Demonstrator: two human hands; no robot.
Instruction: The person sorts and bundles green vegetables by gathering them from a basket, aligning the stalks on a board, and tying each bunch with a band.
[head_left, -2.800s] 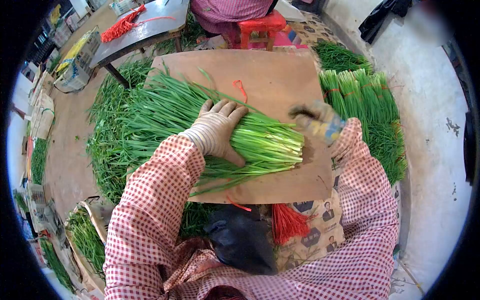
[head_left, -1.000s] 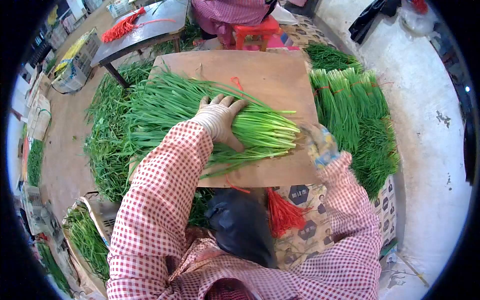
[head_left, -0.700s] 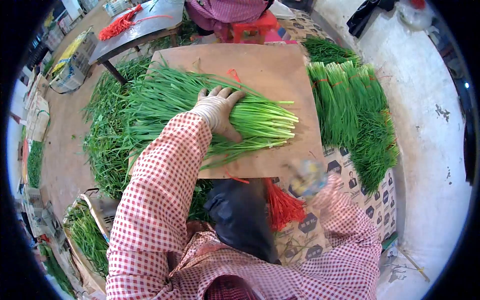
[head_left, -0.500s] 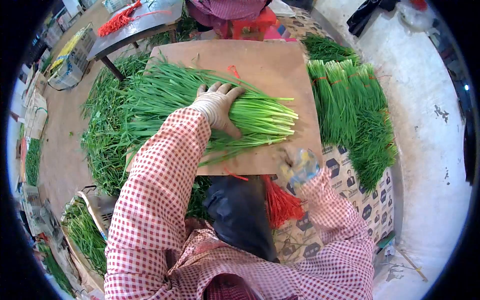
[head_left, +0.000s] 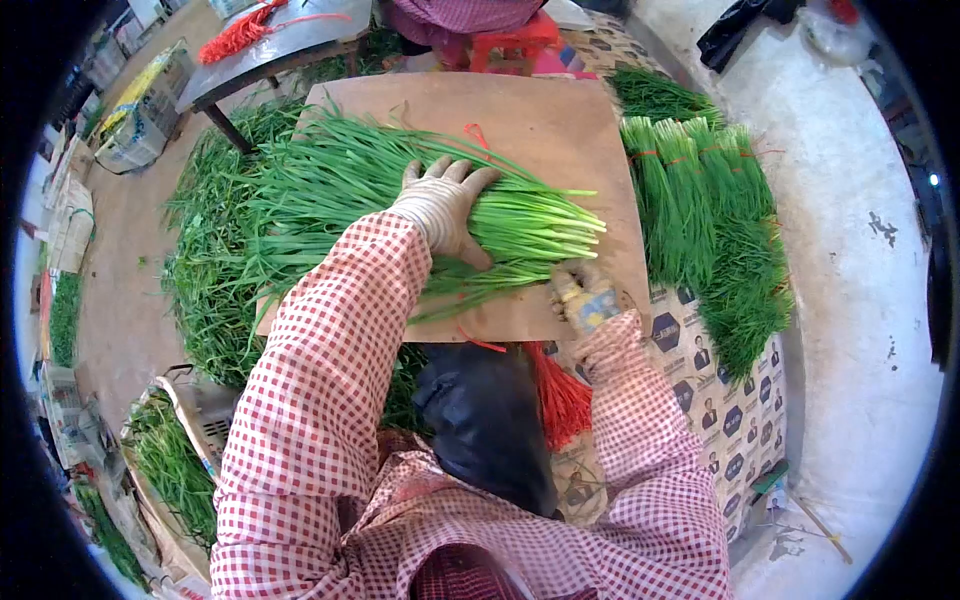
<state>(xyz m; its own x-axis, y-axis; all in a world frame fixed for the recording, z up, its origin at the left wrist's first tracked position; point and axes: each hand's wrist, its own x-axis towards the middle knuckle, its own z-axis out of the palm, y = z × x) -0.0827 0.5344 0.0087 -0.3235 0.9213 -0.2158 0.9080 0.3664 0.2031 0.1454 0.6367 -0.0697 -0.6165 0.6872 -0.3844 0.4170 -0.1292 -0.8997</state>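
A loose bunch of long green stalks (head_left: 330, 190) lies across the brown board (head_left: 550, 110), pale ends to the right. My left hand (head_left: 446, 205), in a striped glove, rests flat on the bunch with its fingers spread. My right hand (head_left: 584, 296), in a yellow and blue patterned glove, is at the lower corner of the pale ends, its fingers curled; what they hold, if anything, is hidden. A red tie (head_left: 478, 136) shows above the bunch, and another red tie (head_left: 482, 341) shows at the board's near edge.
Tied green bundles (head_left: 690, 200) lie right of the board beside the white wall (head_left: 850, 250). Red strands (head_left: 560, 395) hang below the board. A person (head_left: 465, 20) is by a red stool (head_left: 515, 45) beyond it. Loose greens (head_left: 210, 260) lie on the left.
My right hand has moved from the right of the pale ends, down toward the board's near edge, then up to their lower corner. My left hand has stayed on the bunch.
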